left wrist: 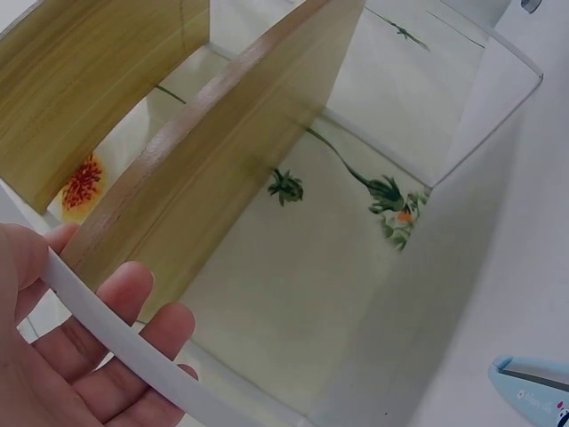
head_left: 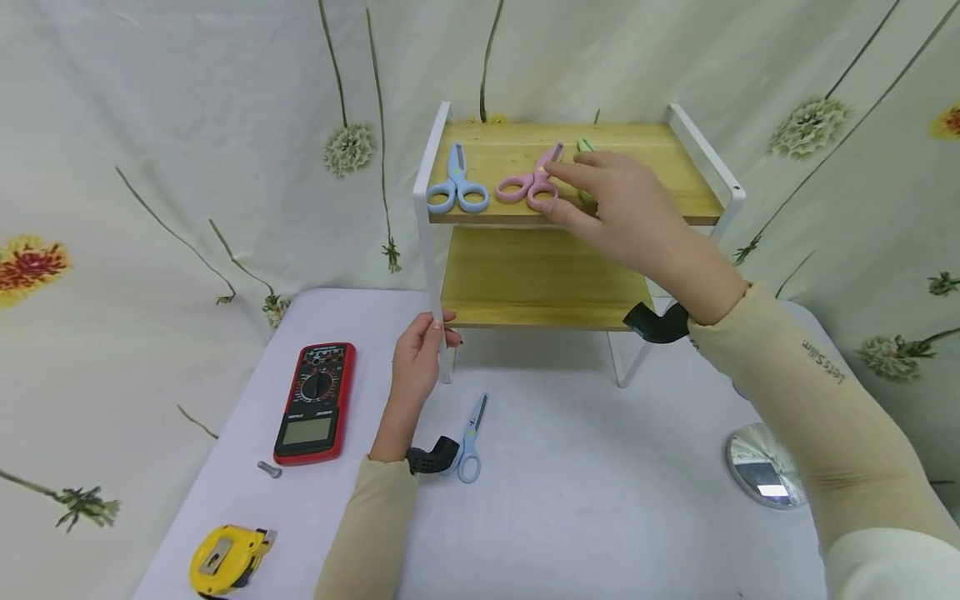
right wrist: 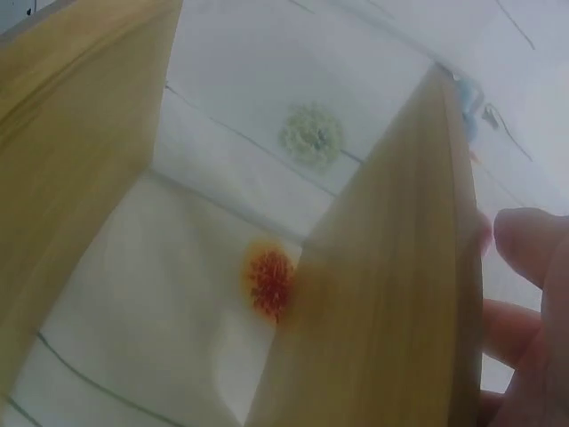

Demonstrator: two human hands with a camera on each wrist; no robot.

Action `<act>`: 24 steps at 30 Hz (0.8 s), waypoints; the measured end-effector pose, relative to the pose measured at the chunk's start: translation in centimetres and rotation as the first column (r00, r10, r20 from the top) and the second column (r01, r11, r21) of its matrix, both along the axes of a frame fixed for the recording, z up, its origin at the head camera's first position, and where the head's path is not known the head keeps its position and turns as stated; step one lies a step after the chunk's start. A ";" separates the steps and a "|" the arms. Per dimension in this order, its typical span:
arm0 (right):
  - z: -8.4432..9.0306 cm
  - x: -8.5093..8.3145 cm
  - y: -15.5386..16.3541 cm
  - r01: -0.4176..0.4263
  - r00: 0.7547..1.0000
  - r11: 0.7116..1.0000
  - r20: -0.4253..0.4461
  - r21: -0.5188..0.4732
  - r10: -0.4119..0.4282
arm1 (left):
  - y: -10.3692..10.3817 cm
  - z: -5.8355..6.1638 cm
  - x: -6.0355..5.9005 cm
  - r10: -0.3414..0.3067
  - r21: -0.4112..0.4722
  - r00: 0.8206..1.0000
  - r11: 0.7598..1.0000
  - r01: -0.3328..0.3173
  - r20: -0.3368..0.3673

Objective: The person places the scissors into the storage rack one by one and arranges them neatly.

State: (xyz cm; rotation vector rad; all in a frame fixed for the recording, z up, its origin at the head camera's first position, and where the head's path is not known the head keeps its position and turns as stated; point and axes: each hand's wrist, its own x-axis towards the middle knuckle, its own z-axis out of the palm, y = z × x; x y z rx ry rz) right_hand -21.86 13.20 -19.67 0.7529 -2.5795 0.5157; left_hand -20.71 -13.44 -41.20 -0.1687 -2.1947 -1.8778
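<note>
A two-tier wooden shelf rack point(head_left: 547, 283) with white metal side frames stands on the table. My left hand point(head_left: 417, 354) grips its left white frame near the lower board; in the left wrist view the fingers point(left wrist: 164, 334) curl round the bar. On the top board lie blue scissors point(head_left: 457, 179), pink scissors point(head_left: 528, 183) and green scissors point(head_left: 585, 145), the last mostly hidden by my right hand point(head_left: 622, 200). That hand's thumb and forefinger reach the pink scissors, spread rather than closed; the right wrist view shows the thumb point(right wrist: 524, 245) beside the board's edge.
Another pair of blue scissors point(head_left: 471, 442) lies on the table before the rack. To the left are a red and black multimeter point(head_left: 315, 404), a small bolt point(head_left: 269, 469) and a yellow tape measure point(head_left: 228, 558). A round shiny metal object point(head_left: 761, 467) sits beside my right forearm.
</note>
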 end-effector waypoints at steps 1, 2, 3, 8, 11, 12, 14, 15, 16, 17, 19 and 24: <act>-0.1 -0.1 -0.2 0.008 1.000 1.000 -0.003 0.017 -0.008 | 0.0 0.0 0.0 0.000 0.001 1.000 1.000 0.000 -0.001; -0.1 -0.1 -0.4 0.011 1.000 1.000 -0.007 0.027 -0.011 | 0.0 0.0 0.0 -0.001 0.003 1.000 1.000 0.001 -0.002; -0.1 -0.1 -0.6 0.013 1.000 0.999 -0.012 0.040 -0.013 | 0.0 0.0 0.0 -0.003 0.005 1.000 1.000 0.003 -0.005; -0.1 -0.5 -1.0 -0.008 0.999 0.999 -0.036 0.054 0.010 | 0.0 0.0 0.0 -0.003 0.012 1.000 1.000 0.003 -0.006; 0.0 -0.5 -1.1 -0.008 0.999 0.999 -0.038 0.036 0.009 | 0.0 0.1 0.0 -0.004 0.015 1.000 1.000 0.004 -0.007; 0.1 -0.5 -1.1 0.000 0.999 1.000 -0.034 0.031 0.001 | 0.0 0.1 0.0 -0.005 0.015 1.000 1.000 0.005 -0.009; 0.1 -0.5 -1.2 0.018 0.999 0.999 -0.034 0.030 -0.017 | 0.0 0.1 0.0 -0.006 0.017 1.000 1.000 0.006 -0.016; 0.2 -0.5 -1.2 0.027 0.999 0.999 -0.032 0.030 -0.027 | 0.0 0.1 0.0 -0.005 0.014 1.000 1.000 0.005 -0.015; 0.3 -0.4 -1.2 0.034 0.999 0.999 -0.026 0.026 -0.034 | 0.0 0.1 0.0 -0.006 0.015 1.000 1.000 0.006 -0.017; 0.3 -0.4 -1.2 0.039 0.999 0.999 -0.014 0.021 -0.039 | 0.0 0.1 0.0 -0.005 0.013 1.000 1.000 0.005 -0.016; 0.4 -0.4 -1.2 0.036 0.999 0.999 0.015 -0.004 -0.036 | 0.0 0.0 0.0 -0.006 0.017 1.000 1.000 0.006 -0.016; 0.4 -0.6 -1.1 -0.015 0.995 0.999 0.099 -0.048 0.019 | 0.0 -0.1 0.0 -0.006 0.018 1.000 1.000 0.006 -0.011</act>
